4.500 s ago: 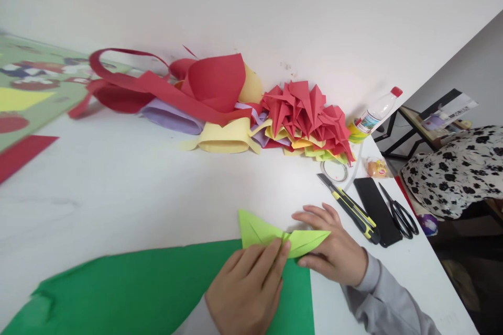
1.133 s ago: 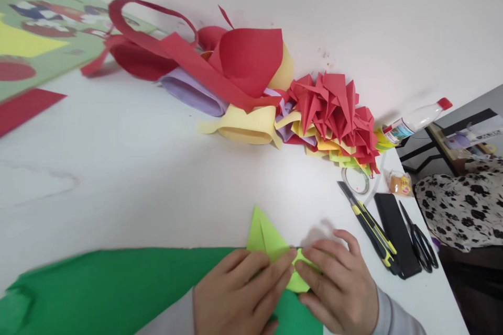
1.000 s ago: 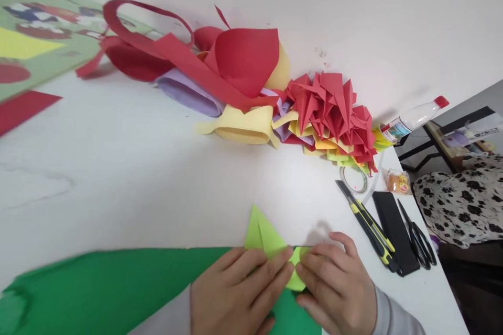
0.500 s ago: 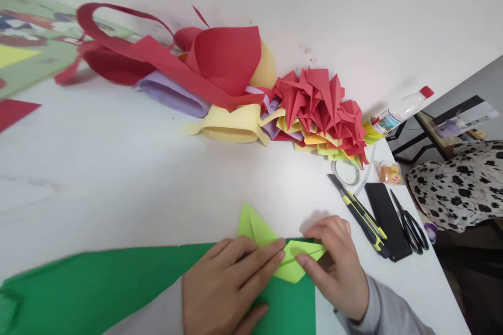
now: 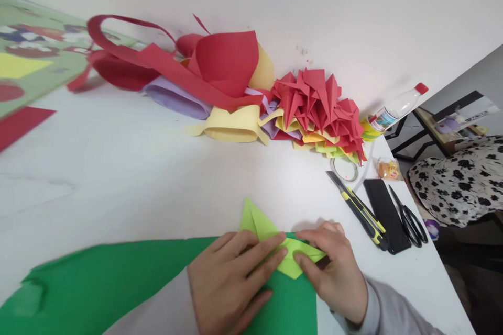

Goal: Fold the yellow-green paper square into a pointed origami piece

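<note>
A folded lime-green paper (image 5: 293,267) lies on a dark green sheet (image 5: 118,277) at the front of the table, one pointed end reaching past the sheet's far edge. My left hand (image 5: 236,277) lies flat over the paper's middle, its fingers stretched out and pressing it down. At the paper's right end, my right hand (image 5: 334,267) pinches a narrow folded flap between thumb and fingers. The part of the paper beneath my left fingers is hidden.
Red folded-paper pieces (image 5: 314,99) pile up at the back, beside rolled red paper (image 5: 228,63) and yellow paper (image 5: 233,123). On the right lie a tape roll (image 5: 344,169), a utility knife (image 5: 359,212), a black case (image 5: 387,214) and scissors (image 5: 411,222). A bottle (image 5: 396,110) stands behind; a person's patterned clothing (image 5: 459,183) shows beyond the edge.
My right fingers have shifted slightly left and pressed lower over the flap of the lime-green paper. My left hand stays on the paper. The view has shifted a little.
</note>
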### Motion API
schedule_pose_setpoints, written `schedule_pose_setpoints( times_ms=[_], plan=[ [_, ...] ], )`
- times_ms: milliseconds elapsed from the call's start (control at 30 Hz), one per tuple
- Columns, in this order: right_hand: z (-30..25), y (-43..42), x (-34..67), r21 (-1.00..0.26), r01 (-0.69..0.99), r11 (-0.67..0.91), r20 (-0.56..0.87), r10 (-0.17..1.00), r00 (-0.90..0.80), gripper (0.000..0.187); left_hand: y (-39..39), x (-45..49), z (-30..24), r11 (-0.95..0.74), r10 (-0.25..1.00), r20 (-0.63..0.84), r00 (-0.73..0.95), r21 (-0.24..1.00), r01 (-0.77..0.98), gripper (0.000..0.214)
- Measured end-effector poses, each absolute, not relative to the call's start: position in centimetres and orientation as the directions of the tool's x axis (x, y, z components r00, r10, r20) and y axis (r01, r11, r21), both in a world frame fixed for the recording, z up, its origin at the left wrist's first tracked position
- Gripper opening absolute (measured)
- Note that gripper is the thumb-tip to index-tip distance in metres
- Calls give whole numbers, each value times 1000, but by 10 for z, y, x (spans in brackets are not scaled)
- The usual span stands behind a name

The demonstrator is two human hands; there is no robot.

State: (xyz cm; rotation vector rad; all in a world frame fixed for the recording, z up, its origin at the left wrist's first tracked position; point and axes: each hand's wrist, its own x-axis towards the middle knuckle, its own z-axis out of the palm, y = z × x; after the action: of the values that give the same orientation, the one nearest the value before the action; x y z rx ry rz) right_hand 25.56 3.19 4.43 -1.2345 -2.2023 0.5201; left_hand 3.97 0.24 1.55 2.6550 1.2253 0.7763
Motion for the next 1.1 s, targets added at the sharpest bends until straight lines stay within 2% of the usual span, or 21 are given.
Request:
schedule_pose_setpoints(
  times_ms=[133, 333, 500, 700, 867, 1100],
  plan=[
    [45, 32, 255, -586, 630, 509, 301, 859, -413, 16, 2, 41, 18, -664, 733, 416, 537, 271, 697, 35],
    [42, 31, 257, -606, 634, 480, 299, 876, -378, 22, 0, 44, 14, -661, 729, 421, 540, 226, 716, 34],
    [39, 34, 261, -606, 607, 514, 357, 858, -370, 21, 2, 40, 11, -662, 744, 417, 521, 357, 659, 51],
    [37, 43, 262, -706, 494, 507, 399, 862, -313, 25, 4, 36, 9, -596, 803, 378, 461, 481, 644, 70],
    [34, 53, 254, -755, 453, 475, 383, 879, -284, 30, 9, 34, 9, -556, 831, 368, 416, 563, 612, 67],
    [28, 62, 241, -846, 390, 364, 301, 930, -212, 37, 15, 35, 3, -539, 842, 410, 351, 619, 572, 56]
  ],
)
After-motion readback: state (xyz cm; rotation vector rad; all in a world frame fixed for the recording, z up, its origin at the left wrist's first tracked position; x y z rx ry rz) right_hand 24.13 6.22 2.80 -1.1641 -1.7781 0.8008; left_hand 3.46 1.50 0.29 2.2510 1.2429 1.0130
